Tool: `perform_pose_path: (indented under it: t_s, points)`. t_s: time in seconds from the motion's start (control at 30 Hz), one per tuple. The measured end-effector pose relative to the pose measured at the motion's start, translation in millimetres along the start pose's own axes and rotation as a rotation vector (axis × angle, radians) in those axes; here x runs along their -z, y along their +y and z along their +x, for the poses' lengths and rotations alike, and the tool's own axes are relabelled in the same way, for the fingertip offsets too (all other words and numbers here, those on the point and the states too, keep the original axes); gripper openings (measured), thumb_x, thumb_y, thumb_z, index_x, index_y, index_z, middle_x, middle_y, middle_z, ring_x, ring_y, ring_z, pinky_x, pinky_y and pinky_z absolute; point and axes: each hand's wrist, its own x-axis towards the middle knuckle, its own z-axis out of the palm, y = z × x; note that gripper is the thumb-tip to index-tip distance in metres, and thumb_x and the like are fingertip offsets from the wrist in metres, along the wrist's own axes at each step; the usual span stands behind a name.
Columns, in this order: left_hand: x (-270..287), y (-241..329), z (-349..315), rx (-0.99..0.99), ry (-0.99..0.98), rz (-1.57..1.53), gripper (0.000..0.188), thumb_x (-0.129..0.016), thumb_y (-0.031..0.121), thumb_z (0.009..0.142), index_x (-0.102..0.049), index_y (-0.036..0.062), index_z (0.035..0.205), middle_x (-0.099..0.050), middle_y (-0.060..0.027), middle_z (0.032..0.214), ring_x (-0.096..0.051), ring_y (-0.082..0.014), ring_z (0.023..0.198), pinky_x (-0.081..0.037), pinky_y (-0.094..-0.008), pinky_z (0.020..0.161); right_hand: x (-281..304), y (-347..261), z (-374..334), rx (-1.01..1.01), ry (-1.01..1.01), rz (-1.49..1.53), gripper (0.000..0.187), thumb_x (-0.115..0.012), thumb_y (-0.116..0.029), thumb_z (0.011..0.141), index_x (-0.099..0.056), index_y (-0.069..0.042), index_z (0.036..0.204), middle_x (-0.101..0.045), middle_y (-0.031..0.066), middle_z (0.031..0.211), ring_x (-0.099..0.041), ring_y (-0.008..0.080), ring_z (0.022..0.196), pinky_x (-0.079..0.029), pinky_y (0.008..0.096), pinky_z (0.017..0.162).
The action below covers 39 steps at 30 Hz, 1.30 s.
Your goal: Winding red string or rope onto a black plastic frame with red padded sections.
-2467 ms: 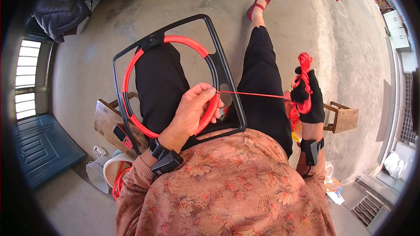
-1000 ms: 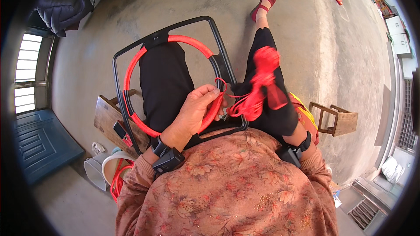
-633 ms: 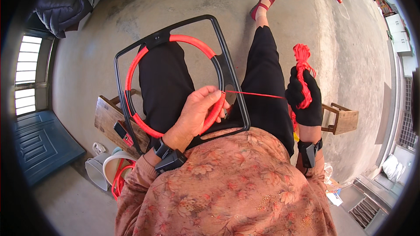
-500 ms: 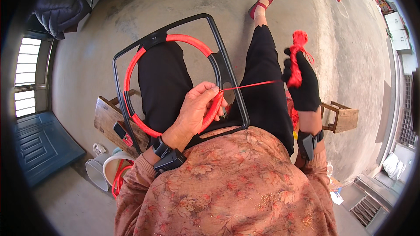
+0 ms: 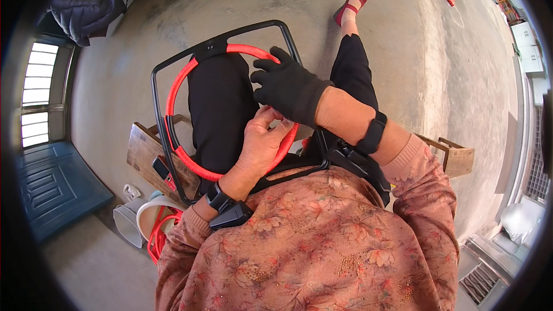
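Note:
Across my lap lies a black frame [image 5: 210, 50] with a round ring [image 5: 177, 83] inside it, wrapped in red cord over most of its length. My bare left hand [image 5: 257, 145] is closed around the near right part of the ring, thumb and fingertips pinched on the wrapping. Just above it, my right hand [image 5: 294, 89] in a black glove reaches over the ring's right side, palm down. Its fingers are bent with gaps between them. Whatever lies under that palm is hidden, and the red cord bundle does not show.
Left of my leg stands a wooden bench [image 5: 144, 148] with a mobile phone [image 5: 163, 168] on it. Below are a white bucket [image 5: 145, 217] with red strips and a grey bucket [image 5: 128, 223]. A wooden stool [image 5: 458, 159] stands at the right, a blue panelled door [image 5: 63, 187] far left.
My right hand has swung left from beside my right leg onto the ring. The red cord bundle and its taut strand have gone out of sight. My left hand keeps its hold.

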Motion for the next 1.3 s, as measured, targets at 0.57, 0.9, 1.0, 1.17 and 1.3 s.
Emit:
perform_pose_path:
  t_s: [0.57,0.9,1.0,1.17,1.3]
  points:
    - [2,37,2,0.392,-0.209,-0.332,0.015,-0.051,0.02,0.097,-0.051,0.0057,0.094,-0.06,-0.0076,0.069,-0.06,-0.0147,0.052,-0.049,-0.0243,0.044,-2,-48,-96,-0.424,0.471,0.76,0.041,-0.072,-0.01,0.071,-0.059,-0.009,0.11,-0.056,0.0104,0.108,-0.054,0.0279,0.102,-0.047,0.0412,0.085]
    - [-1,30,-2,0.418,-0.155,-0.369,0.016,-0.051,0.018,0.097,-0.054,0.0024,0.092,-0.062,-0.0098,0.078,-0.061,-0.0155,0.057,-0.05,-0.0252,0.046,-11,-8,-185,-0.54,0.995,2.428,0.031,-0.057,-0.032,0.089,-0.058,-0.006,0.107,-0.059,0.0017,0.075,-0.059,0.0127,0.064,-0.049,0.0269,0.06]
    - [-4,35,-2,0.405,-0.128,-0.441,0.015,-0.052,0.017,0.096,-0.054,0.0024,0.093,-0.062,-0.0113,0.078,-0.061,-0.0165,0.056,-0.05,-0.0261,0.045,-16,-3,-195,-0.416,1.019,2.389,0.032,-0.055,-0.028,0.092,-0.057,-0.003,0.112,-0.059,0.0013,0.079,-0.056,0.0098,0.063,-0.045,0.0258,0.056]
    - [-4,35,1,0.427,-0.097,-0.389,0.013,-0.053,0.016,0.095,-0.054,0.0026,0.094,-0.063,-0.012,0.077,-0.061,-0.0177,0.056,-0.05,-0.027,0.044,-26,22,-168,-0.86,1.366,2.124,0.029,-0.057,-0.019,0.091,-0.055,0.0,0.112,-0.06,0.0046,0.084,-0.058,0.0146,0.069,-0.047,0.0268,0.06]
    - [-12,37,-3,0.399,-0.014,-0.312,0.011,-0.058,0.011,0.091,-0.057,0.0016,0.095,-0.064,-0.0089,0.078,-0.062,-0.0147,0.061,-0.052,-0.0245,0.05,-33,46,-106,-0.832,1.144,1.317,0.023,-0.06,-0.013,0.087,-0.059,-0.005,0.108,-0.06,0.0096,0.086,-0.06,0.0228,0.076,-0.05,0.0334,0.071]
